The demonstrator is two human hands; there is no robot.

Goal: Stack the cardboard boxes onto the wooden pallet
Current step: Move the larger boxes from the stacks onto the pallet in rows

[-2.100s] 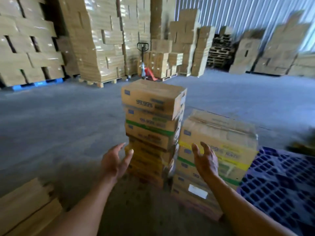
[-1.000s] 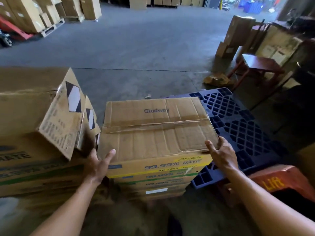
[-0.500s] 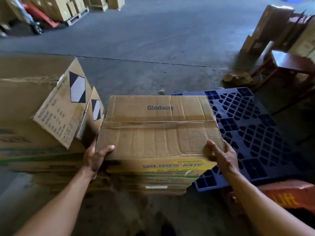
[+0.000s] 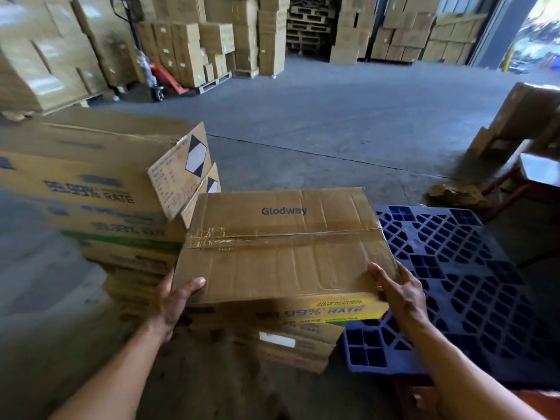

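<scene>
A worn cardboard box (image 4: pixel 281 247) marked "Glodway" is the top one of a short stack (image 4: pixel 291 338) in front of me. My left hand (image 4: pixel 174 298) grips its near left corner, thumb on top. My right hand (image 4: pixel 397 294) grips its near right corner, fingers over the top edge. The box looks slightly raised and tilted off the box below. A taller stack of similar boxes (image 4: pixel 100 189) stands to the left. A dark blue plastic pallet (image 4: pixel 460 286) lies on the floor to the right, bare.
An orange pallet jack (image 4: pixel 157 77) stands at the back left among tall stacks of cartons (image 4: pixel 194 50). Wooden pallets (image 4: pixel 306 25) are piled at the back. A small table (image 4: pixel 536 171) and loose cartons (image 4: pixel 521 125) stand at the right. Grey concrete floor (image 4: pixel 318 116) stretches ahead.
Both hands came from the air onto the top box's near corners and took hold. The box has since lifted a little, and my view has tilted up.
</scene>
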